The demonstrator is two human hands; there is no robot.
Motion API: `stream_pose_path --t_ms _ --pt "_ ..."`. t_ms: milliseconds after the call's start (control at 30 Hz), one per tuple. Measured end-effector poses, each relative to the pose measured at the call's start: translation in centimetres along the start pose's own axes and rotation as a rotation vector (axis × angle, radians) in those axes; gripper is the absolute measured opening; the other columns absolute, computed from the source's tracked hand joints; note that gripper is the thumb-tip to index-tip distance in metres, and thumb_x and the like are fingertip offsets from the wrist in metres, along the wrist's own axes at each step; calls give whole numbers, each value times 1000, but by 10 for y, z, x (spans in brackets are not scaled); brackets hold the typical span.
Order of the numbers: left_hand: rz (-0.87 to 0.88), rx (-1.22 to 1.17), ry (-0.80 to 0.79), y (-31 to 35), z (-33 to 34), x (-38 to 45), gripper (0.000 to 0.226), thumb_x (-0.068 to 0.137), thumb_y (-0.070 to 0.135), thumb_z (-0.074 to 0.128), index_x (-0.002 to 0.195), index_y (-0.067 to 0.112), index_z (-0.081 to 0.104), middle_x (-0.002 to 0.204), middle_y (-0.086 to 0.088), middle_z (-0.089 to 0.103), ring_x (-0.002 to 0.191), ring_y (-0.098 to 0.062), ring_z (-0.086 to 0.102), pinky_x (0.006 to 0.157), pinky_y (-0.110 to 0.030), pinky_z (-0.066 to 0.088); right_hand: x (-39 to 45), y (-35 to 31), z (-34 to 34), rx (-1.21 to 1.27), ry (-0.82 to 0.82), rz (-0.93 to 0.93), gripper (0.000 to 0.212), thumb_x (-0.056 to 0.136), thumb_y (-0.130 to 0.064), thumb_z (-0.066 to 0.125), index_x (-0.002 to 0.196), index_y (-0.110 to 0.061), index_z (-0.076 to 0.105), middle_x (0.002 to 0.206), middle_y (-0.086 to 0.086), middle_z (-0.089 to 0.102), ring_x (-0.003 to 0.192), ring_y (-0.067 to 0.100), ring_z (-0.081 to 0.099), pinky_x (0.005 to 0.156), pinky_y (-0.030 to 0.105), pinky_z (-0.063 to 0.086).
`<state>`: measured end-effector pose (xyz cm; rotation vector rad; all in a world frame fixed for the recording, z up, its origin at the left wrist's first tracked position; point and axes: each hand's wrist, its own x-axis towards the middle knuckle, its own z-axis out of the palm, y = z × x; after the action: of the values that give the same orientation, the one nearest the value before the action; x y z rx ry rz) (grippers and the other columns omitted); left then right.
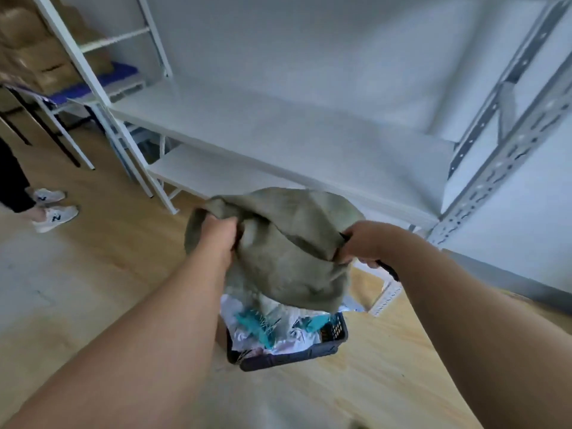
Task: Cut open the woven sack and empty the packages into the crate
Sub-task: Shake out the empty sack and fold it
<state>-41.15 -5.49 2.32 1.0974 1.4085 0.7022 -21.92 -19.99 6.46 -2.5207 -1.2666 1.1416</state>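
Note:
A grey-green woven sack (288,255) hangs upside down over a dark plastic crate (291,357) on the wooden floor. My left hand (219,233) grips the sack's upper left corner. My right hand (362,243) grips its right edge and also holds a dark tool (388,270), probably a cutter, whose handle sticks out below the palm. White packages with teal prints (263,323) fill the crate beneath the sack's lower end. The sack's open mouth is hidden behind its folds.
White metal shelving (278,131) stands just beyond the crate, with a perforated grey upright (495,168) at right. Another person's legs and white sneakers (52,209) are at the left. Cardboard boxes (28,51) and a blue-topped table (77,91) sit at back left.

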Motion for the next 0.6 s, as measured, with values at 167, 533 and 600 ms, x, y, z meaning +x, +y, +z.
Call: stream_pose_path --t_ms 167,533,600 --pt "525 353 -129 42 37 -29 44 93 6 48 135 19 45 119 4 55 109 -14 50 89 -21 34 -16 4 -28 573 745 16 30 85 -20 60 114 -13 65 102 7 70 82 23 63 72 27 50" --pt "835 312 -192 56 16 -74 15 90 40 59 96 29 65 91 13 67 83 2 61 75 -21 47 -14 -47 -19 1178 484 -290 15 80 -2 65 81 -17 67 66 5 59 48 14 50 46 23 42" --pt "913 312 187 70 -2 -63 24 89 43 58 108 29 58 109 10 62 101 -6 57 83 -17 45 -15 -42 -7 1225 451 -294 18 82 -1 61 76 -17 63 56 4 47 41 13 40 46 26 37"
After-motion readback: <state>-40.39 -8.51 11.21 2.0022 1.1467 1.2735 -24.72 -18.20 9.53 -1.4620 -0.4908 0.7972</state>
